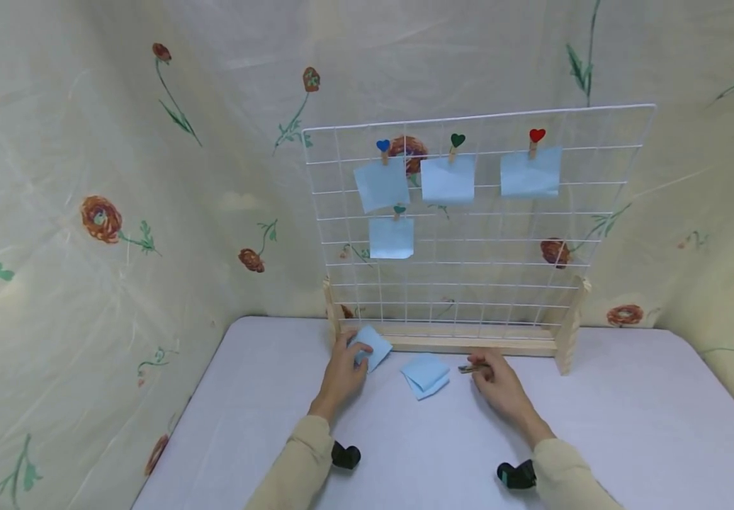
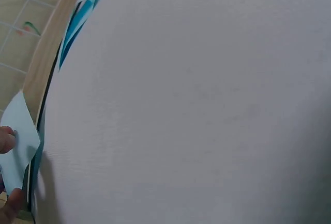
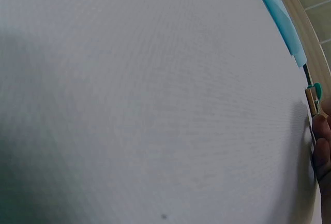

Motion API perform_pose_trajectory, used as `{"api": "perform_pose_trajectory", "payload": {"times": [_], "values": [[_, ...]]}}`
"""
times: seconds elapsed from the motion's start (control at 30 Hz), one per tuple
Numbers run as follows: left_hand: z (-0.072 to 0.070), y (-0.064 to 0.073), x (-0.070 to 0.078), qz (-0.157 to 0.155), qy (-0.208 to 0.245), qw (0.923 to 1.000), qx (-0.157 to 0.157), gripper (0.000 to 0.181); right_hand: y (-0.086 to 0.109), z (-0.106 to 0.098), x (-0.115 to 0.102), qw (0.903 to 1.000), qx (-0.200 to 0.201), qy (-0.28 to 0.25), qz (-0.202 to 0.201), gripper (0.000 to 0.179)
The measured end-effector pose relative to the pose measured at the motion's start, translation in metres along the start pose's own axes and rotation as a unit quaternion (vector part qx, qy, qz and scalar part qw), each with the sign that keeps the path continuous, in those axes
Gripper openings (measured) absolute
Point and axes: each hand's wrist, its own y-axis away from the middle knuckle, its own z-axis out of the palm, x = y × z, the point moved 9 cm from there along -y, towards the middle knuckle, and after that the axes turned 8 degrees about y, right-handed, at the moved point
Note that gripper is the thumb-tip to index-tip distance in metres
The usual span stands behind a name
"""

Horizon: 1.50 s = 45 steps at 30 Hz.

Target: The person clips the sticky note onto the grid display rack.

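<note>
My left hand point(image 1: 341, 375) pinches a light blue paper sheet point(image 1: 376, 346) in front of the left end of the wooden base. In the left wrist view the held sheet point(image 2: 23, 131) stands tilted, with fingers point(image 2: 7, 140) at its edge. My right hand point(image 1: 504, 389) grips a small wooden clothespin point(image 1: 466, 368) just above the table. A green decoration shows on the clothespin point(image 3: 311, 100) in the right wrist view. Between the hands, a few overlapping light blue sheets point(image 1: 426, 375) lie on the table.
A white wire grid point(image 1: 488, 280) stands upright in a wooden base point(image 1: 469, 343) at the back of the white table point(image 1: 431, 453). Several blue sheets point(image 1: 447, 180) hang on it from clothespins with blue, green and red hearts point(image 1: 537, 134). Floral cloth point(image 1: 201, 177) surrounds the table.
</note>
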Motion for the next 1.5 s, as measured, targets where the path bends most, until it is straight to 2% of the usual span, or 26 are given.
{"api": "perform_pose_trajectory", "payload": {"times": [0.27, 0.4, 0.5, 0.6, 0.67, 0.83, 1.0, 1.13, 1.33, 1.5], "values": [[0.011, 0.013, -0.011, -0.005, 0.037, 0.9993, 0.003, 0.020, 0.005, 0.006, 0.012, 0.9990, 0.034, 0.023, 0.020, 0.044], [0.013, 0.020, -0.012, 0.011, 0.037, 0.9990, 0.023, 0.021, 0.009, 0.008, 0.012, 0.9976, 0.058, 0.034, 0.017, 0.042], [0.010, 0.023, -0.013, 0.013, 0.042, 0.9983, 0.037, 0.020, 0.011, 0.012, 0.010, 0.9964, 0.070, 0.046, 0.009, 0.041], [0.009, 0.026, -0.015, -0.002, 0.063, 0.9970, 0.045, 0.019, 0.015, 0.013, 0.010, 0.9955, 0.076, 0.056, 0.009, 0.041], [0.007, 0.028, -0.017, -0.023, 0.079, 0.9956, 0.045, 0.018, 0.017, 0.016, 0.009, 0.9952, 0.075, 0.062, 0.009, 0.042], [0.006, 0.036, -0.020, -0.053, 0.096, 0.9933, 0.038, 0.019, 0.023, 0.017, 0.002, 0.9942, 0.078, 0.074, 0.001, 0.041], [0.004, 0.039, -0.019, -0.068, 0.131, 0.9882, 0.040, 0.021, 0.028, 0.013, -0.002, 0.9926, 0.093, 0.078, -0.010, 0.041], [-0.001, 0.040, -0.018, -0.075, 0.148, 0.9846, 0.057, 0.023, 0.029, 0.010, -0.002, 0.9920, 0.106, 0.069, -0.013, 0.040], [-0.006, 0.041, -0.018, -0.065, 0.173, 0.9796, 0.078, 0.024, 0.034, 0.007, 0.005, 0.9928, 0.108, 0.044, 0.027, 0.041], [-0.005, 0.042, -0.023, -0.082, 0.173, 0.9781, 0.082, 0.020, 0.031, 0.008, 0.007, 0.9940, 0.096, 0.032, 0.040, 0.043]]}}
